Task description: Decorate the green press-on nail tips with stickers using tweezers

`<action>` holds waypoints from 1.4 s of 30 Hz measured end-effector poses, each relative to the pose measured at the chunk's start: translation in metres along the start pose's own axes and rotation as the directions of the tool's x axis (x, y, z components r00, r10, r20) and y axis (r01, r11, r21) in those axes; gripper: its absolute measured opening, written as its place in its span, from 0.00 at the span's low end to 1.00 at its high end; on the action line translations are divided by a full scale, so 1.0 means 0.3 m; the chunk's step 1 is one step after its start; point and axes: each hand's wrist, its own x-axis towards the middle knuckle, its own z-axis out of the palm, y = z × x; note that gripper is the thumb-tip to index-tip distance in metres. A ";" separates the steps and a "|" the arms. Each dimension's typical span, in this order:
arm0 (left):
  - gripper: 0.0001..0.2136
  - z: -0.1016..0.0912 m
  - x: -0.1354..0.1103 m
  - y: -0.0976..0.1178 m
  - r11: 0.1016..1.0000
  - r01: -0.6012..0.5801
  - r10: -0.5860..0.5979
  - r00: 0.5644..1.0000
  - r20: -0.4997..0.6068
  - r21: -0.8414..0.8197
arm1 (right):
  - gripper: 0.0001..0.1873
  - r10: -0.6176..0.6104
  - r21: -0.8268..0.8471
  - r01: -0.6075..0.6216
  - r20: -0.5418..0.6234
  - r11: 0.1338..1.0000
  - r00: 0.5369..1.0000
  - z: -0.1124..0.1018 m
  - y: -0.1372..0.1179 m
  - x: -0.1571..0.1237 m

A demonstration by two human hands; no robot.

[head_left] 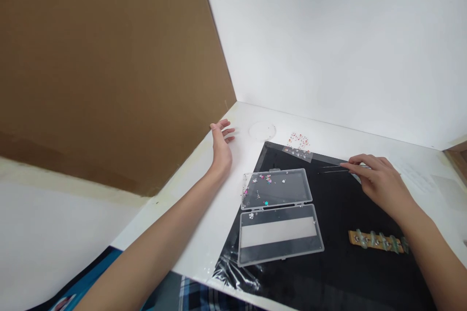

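Observation:
My right hand (381, 180) pinches a pair of thin metal tweezers (333, 171) over the far right part of a black mat; their tips point left with a gap between them. My left hand (222, 148) is raised beside the brown board, fingers spread, holding nothing. Between my hands lies an opened clear plastic case (280, 250). Small shiny flower-like charms (269, 180) are scattered in its far half, and a white strip (279, 232) crosses its near half. Near my right forearm is a wooden strip (353, 237) with several greenish nail tips (383, 241) on it.
A clear sheet of tiny orange and pale gems (299, 142) overlaps the far edge of the black mat (339, 272). Left of it on the white table (199, 223) is a clear round disc (261, 131). A brown board (109, 68) and white wall (339, 43) enclose the table.

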 end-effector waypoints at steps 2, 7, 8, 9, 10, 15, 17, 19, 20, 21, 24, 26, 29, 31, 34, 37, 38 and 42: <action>0.35 -0.001 -0.001 -0.001 1.000 0.000 0.000 1.000 0.004 0.002 | 0.25 -0.006 0.003 0.006 -0.007 1.000 1.000 -0.002 -0.002 0.001; 0.34 -0.004 -0.002 -0.006 1.000 -0.005 0.005 1.000 0.012 0.012 | 0.27 -0.014 -0.013 0.013 -0.040 1.000 0.999 -0.009 -0.012 0.005; 0.34 -0.005 -0.002 -0.007 1.000 -0.007 0.007 1.000 0.014 0.014 | 0.27 -0.017 -0.016 0.016 -0.051 1.000 0.999 -0.013 -0.016 0.005; 0.33 -0.005 -0.001 -0.008 1.000 -0.010 0.009 1.000 0.014 0.016 | 0.27 -0.021 -0.020 0.020 -0.063 1.000 0.998 -0.019 -0.020 0.005; 0.33 -0.006 0.000 -0.009 1.000 -0.012 0.012 1.000 0.015 0.017 | 0.28 -0.026 -0.024 0.024 -0.076 0.999 0.997 -0.028 -0.024 0.003; 0.31 -0.007 0.005 -0.016 1.000 -0.023 0.023 0.999 0.022 0.013 | 0.32 -0.054 -0.045 0.050 -0.086 0.998 0.995 -0.122 -0.060 -0.036; 0.30 -0.007 0.008 -0.018 1.000 -0.024 0.024 0.999 0.021 0.004 | 0.36 -0.053 -0.062 0.048 -0.082 0.997 0.995 -0.175 -0.079 -0.074; 0.28 -0.006 0.013 -0.021 1.000 -0.022 0.022 1.000 0.018 -0.009 | 0.40 -0.047 -0.084 0.041 -0.073 0.996 0.996 -0.226 -0.101 -0.127; 0.27 -0.005 0.016 -0.022 1.000 -0.020 0.020 1.000 0.017 -0.016 | 0.41 -0.043 -0.093 0.037 -0.063 0.995 0.997 -0.249 -0.112 -0.158; 0.26 -0.004 0.020 -0.023 1.000 -0.017 0.017 1.000 0.014 -0.023 | 0.42 -0.033 -0.100 0.028 -0.050 0.995 0.998 -0.269 -0.125 -0.192; 0.25 -0.003 0.031 -0.027 0.999 -0.012 0.013 1.000 0.004 -0.039 | 0.38 0.064 -0.126 -0.068 -0.039 0.990 0.997 -0.306 -0.166 -0.301; 0.24 -0.003 0.038 -0.029 0.999 -0.014 0.014 1.000 -0.001 -0.045 | 0.33 0.154 -0.153 -0.161 -0.055 0.975 0.987 -0.313 -0.194 -0.373; 0.22 -0.006 0.045 -0.032 0.999 -0.019 0.019 1.000 -0.003 -0.049 | 0.30 0.230 -0.183 -0.241 -0.078 0.953 0.970 -0.309 -0.230 -0.467; 0.22 -0.007 0.047 -0.033 0.999 -0.023 0.023 1.000 -0.002 -0.049 | 0.29 0.252 -0.192 -0.266 -0.093 0.945 0.963 -0.306 -0.251 -0.517; 0.21 -0.010 0.048 -0.034 0.999 -0.030 0.030 1.000 -0.001 -0.046 | 0.29 0.268 -0.209 -0.287 -0.115 0.935 0.956 -0.305 -0.279 -0.571; 0.20 -0.013 0.049 -0.036 0.999 -0.033 0.033 0.999 0.002 -0.037 | 0.36 0.227 -0.238 -0.254 -0.135 0.937 0.965 -0.303 -0.300 -0.593; 0.19 -0.015 0.050 -0.036 0.999 -0.034 0.034 0.999 0.001 -0.033 | 0.39 0.205 -0.251 -0.234 -0.137 0.939 0.969 -0.301 -0.305 -0.593; 0.18 -0.019 0.052 -0.039 0.999 -0.037 0.037 0.999 -0.008 -0.021 | 0.48 0.167 -0.270 -0.198 -0.134 0.942 0.977 -0.285 -0.318 -0.574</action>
